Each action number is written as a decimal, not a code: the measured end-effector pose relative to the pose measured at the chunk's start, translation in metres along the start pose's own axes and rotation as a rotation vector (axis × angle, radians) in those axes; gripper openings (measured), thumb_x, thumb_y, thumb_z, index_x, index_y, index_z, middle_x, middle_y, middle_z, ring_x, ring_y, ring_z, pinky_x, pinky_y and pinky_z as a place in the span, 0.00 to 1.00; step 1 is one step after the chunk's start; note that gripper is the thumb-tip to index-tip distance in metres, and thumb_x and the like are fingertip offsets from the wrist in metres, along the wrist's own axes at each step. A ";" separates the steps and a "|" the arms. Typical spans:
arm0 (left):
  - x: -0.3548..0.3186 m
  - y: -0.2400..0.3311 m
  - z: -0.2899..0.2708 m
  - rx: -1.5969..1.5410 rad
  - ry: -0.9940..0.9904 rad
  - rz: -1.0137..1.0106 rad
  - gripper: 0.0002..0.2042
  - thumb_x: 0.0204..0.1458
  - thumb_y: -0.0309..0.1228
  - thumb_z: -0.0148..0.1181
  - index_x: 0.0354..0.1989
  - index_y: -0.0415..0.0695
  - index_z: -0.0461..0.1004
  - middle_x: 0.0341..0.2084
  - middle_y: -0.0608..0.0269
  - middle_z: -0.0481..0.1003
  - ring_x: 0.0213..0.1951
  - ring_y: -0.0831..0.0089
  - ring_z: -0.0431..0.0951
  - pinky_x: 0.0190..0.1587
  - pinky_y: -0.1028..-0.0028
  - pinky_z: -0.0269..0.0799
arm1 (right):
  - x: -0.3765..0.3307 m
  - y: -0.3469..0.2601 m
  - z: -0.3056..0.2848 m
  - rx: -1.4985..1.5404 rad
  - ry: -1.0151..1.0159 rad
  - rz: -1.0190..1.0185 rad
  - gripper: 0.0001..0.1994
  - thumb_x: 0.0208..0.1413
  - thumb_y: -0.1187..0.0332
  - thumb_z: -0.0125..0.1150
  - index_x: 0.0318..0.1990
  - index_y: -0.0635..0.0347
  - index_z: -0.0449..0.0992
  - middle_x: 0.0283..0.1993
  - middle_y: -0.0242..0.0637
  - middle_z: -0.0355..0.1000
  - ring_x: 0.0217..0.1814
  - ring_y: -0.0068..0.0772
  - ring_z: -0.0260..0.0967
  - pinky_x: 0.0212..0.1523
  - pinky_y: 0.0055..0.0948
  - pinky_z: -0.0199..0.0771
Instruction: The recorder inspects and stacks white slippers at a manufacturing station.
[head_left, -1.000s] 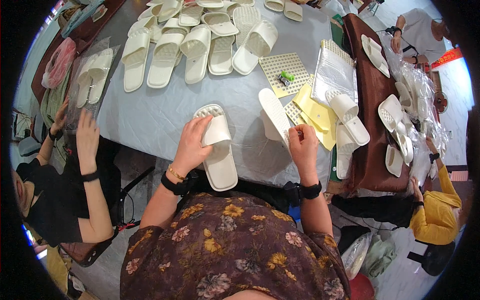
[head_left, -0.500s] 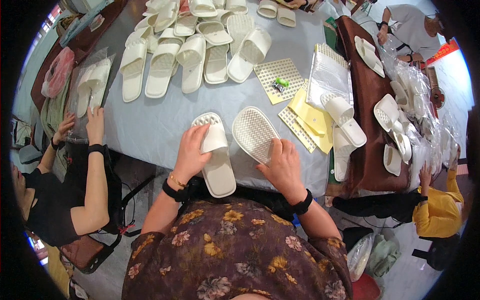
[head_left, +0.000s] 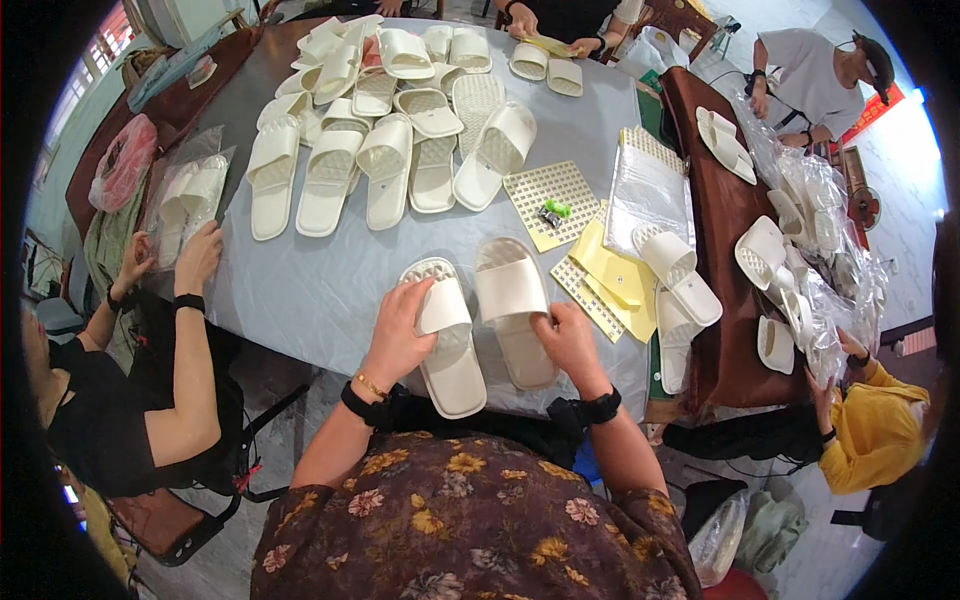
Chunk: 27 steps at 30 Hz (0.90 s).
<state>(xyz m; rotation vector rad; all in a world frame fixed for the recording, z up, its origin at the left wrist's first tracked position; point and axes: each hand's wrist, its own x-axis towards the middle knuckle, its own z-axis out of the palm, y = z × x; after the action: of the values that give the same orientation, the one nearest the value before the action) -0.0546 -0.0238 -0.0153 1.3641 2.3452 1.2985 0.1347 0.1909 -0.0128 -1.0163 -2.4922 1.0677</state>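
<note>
Two cream slippers lie side by side, toes pointing away from me, at the table's near edge. My left hand (head_left: 400, 330) grips the left slipper (head_left: 456, 378) by its strap and side, fingers closed over the strap's edge. My right hand (head_left: 570, 345) pinches the outer side of the right slipper (head_left: 512, 300), which shows its strap and insole. A narrow gap separates the two slippers. Beyond them a heap of cream slippers (head_left: 388, 175) covers the far left of the table, with a front row standing toward me.
Yellow sticker sheets (head_left: 549, 200) carry a small green-and-dark object (head_left: 556, 211). Nearby are a silver bubble pouch (head_left: 648, 200) and another slipper pair (head_left: 680, 285). Co-workers handle bagged slippers (head_left: 190, 195) at left and plastic-wrapped ones (head_left: 820, 215) on the brown surface at right.
The right slipper has turned from showing its patterned sole to showing its strap side, now alongside the left one. My left hand keeps its grip. A far co-worker's hands now hold a yellow sheet.
</note>
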 end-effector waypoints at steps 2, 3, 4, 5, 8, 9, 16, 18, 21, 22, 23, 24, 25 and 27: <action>0.006 -0.001 0.003 0.000 -0.002 0.012 0.34 0.38 0.24 0.61 0.60 0.43 0.65 0.53 0.48 0.68 0.56 0.47 0.66 0.62 0.58 0.61 | 0.002 0.009 0.010 -0.150 0.050 -0.128 0.16 0.50 0.58 0.65 0.25 0.64 0.75 0.27 0.48 0.68 0.34 0.51 0.68 0.34 0.46 0.69; 0.007 -0.002 0.005 0.000 -0.004 0.018 0.34 0.38 0.24 0.62 0.61 0.43 0.65 0.52 0.48 0.68 0.56 0.47 0.66 0.62 0.58 0.61 | 0.003 0.005 0.010 -0.150 0.053 -0.124 0.16 0.50 0.58 0.65 0.25 0.64 0.75 0.27 0.48 0.68 0.34 0.51 0.68 0.34 0.46 0.69; 0.010 -0.004 0.007 -0.003 -0.009 0.022 0.34 0.38 0.24 0.62 0.61 0.43 0.65 0.52 0.48 0.68 0.56 0.47 0.66 0.62 0.58 0.61 | 0.006 0.001 0.010 -0.192 0.049 -0.167 0.16 0.50 0.58 0.65 0.24 0.64 0.75 0.28 0.48 0.69 0.35 0.51 0.68 0.35 0.46 0.69; 0.014 -0.007 0.010 0.018 0.011 0.021 0.35 0.37 0.24 0.63 0.61 0.43 0.65 0.52 0.48 0.68 0.56 0.47 0.66 0.62 0.58 0.61 | 0.009 -0.003 0.009 -0.235 0.047 -0.208 0.17 0.49 0.57 0.66 0.24 0.64 0.74 0.28 0.48 0.69 0.36 0.51 0.68 0.36 0.46 0.70; 0.020 -0.007 0.012 0.051 -0.013 0.022 0.35 0.38 0.25 0.65 0.62 0.44 0.65 0.53 0.47 0.67 0.56 0.47 0.66 0.61 0.59 0.61 | 0.014 -0.012 0.003 -0.274 0.028 -0.154 0.16 0.48 0.57 0.68 0.31 0.64 0.77 0.33 0.50 0.70 0.39 0.51 0.69 0.39 0.42 0.71; 0.023 -0.006 0.011 0.075 -0.034 0.011 0.35 0.41 0.26 0.66 0.63 0.44 0.64 0.54 0.47 0.66 0.56 0.48 0.65 0.61 0.59 0.61 | 0.017 -0.011 -0.001 -0.242 0.045 -0.145 0.17 0.49 0.57 0.68 0.35 0.64 0.78 0.34 0.51 0.71 0.40 0.51 0.70 0.40 0.40 0.72; 0.010 0.012 0.007 0.188 -0.011 0.069 0.34 0.43 0.29 0.67 0.63 0.42 0.63 0.62 0.49 0.61 0.64 0.49 0.60 0.65 0.56 0.56 | 0.010 0.000 -0.032 0.982 -0.301 0.174 0.19 0.56 0.72 0.56 0.56 0.61 0.76 0.41 0.25 0.70 0.41 0.19 0.66 0.45 0.21 0.68; 0.008 0.014 0.008 0.158 0.012 0.062 0.34 0.43 0.30 0.67 0.63 0.43 0.64 0.64 0.51 0.59 0.66 0.50 0.57 0.67 0.54 0.53 | 0.005 0.002 -0.035 1.071 -0.324 0.160 0.19 0.56 0.72 0.56 0.56 0.62 0.75 0.41 0.26 0.70 0.41 0.19 0.66 0.46 0.21 0.68; 0.008 0.019 0.011 0.143 0.027 0.079 0.33 0.43 0.29 0.67 0.62 0.43 0.65 0.65 0.51 0.59 0.66 0.49 0.57 0.68 0.55 0.52 | -0.001 0.002 -0.037 1.158 -0.351 0.168 0.18 0.58 0.74 0.54 0.56 0.65 0.75 0.44 0.30 0.70 0.43 0.20 0.67 0.49 0.22 0.67; 0.009 0.021 0.012 0.136 0.015 0.085 0.33 0.43 0.29 0.67 0.62 0.43 0.65 0.65 0.51 0.59 0.66 0.49 0.57 0.68 0.55 0.52 | -0.002 0.001 -0.037 1.154 -0.310 0.173 0.16 0.59 0.73 0.56 0.54 0.65 0.75 0.43 0.30 0.71 0.42 0.20 0.68 0.47 0.22 0.68; 0.010 0.022 0.011 0.124 0.018 0.084 0.32 0.44 0.29 0.66 0.61 0.43 0.66 0.64 0.50 0.60 0.66 0.48 0.56 0.67 0.54 0.52 | -0.004 0.001 -0.036 1.150 -0.267 0.178 0.15 0.59 0.72 0.57 0.52 0.65 0.76 0.42 0.30 0.72 0.40 0.20 0.68 0.45 0.22 0.68; 0.008 0.023 0.011 0.109 0.020 0.081 0.31 0.44 0.28 0.66 0.61 0.42 0.66 0.63 0.50 0.61 0.66 0.48 0.56 0.67 0.53 0.52 | -0.004 0.001 -0.034 1.150 -0.251 0.189 0.15 0.59 0.72 0.57 0.52 0.65 0.76 0.42 0.30 0.72 0.40 0.20 0.68 0.45 0.22 0.68; 0.007 0.024 0.012 0.095 0.000 0.089 0.31 0.44 0.28 0.66 0.61 0.42 0.66 0.63 0.50 0.61 0.66 0.48 0.56 0.67 0.53 0.52 | -0.005 0.003 -0.032 1.074 -0.206 0.208 0.13 0.58 0.72 0.58 0.50 0.65 0.77 0.39 0.29 0.72 0.38 0.18 0.67 0.43 0.20 0.68; 0.005 0.023 0.010 0.148 0.047 0.109 0.29 0.45 0.27 0.65 0.60 0.42 0.67 0.63 0.50 0.61 0.66 0.48 0.57 0.67 0.53 0.53 | -0.008 0.006 -0.028 0.997 -0.145 0.239 0.12 0.57 0.72 0.60 0.47 0.65 0.79 0.37 0.27 0.73 0.36 0.16 0.65 0.41 0.19 0.67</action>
<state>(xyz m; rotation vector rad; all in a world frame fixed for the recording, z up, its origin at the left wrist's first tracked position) -0.0378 -0.0094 -0.0034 1.5402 2.4740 1.2180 0.1571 0.2036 0.0030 -0.8985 -1.5237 2.1667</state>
